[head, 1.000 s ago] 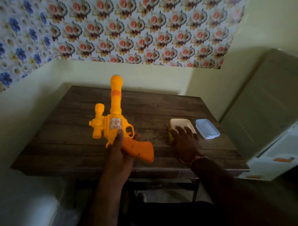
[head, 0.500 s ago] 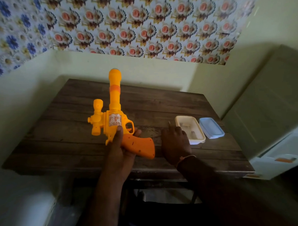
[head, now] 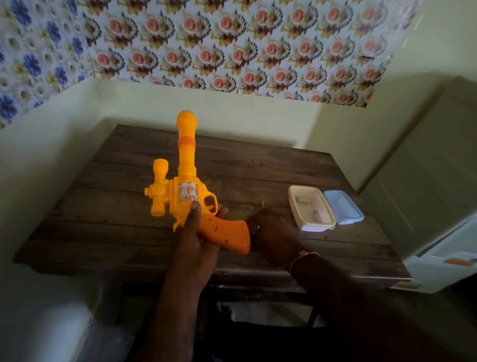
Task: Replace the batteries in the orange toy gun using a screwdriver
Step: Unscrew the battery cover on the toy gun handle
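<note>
Nearest the camera, the left hand [head: 196,237] grips the orange toy gun [head: 187,194] from beneath, thumb laid up along the side of the body just under the faded sticker, fingertips curling out past the trigger guard. The gun is held above the table with its barrel pointing away from the person and its scope on the side away from the right hand; the darker orange grip slants down toward the right hand [head: 275,234], whose knuckles sit just beside the butt. That hand is curled, back toward the camera, and a thin pale tip shows above its knuckles — something slender seems to be pinched there, though what it is cannot be told. Just beyond and outward of the right hand lies an open cream plastic box [head: 296,205] holding a few small metallic pieces, too small to identify; its pale blue lid [head: 344,210] lies flat right next to it, on the side farther from the hands. All of this is over a dark wooden plank table [head: 119,221] set in a corner — pale yellow-green wall below, floral wallpaper [head: 239,44] above.
</note>
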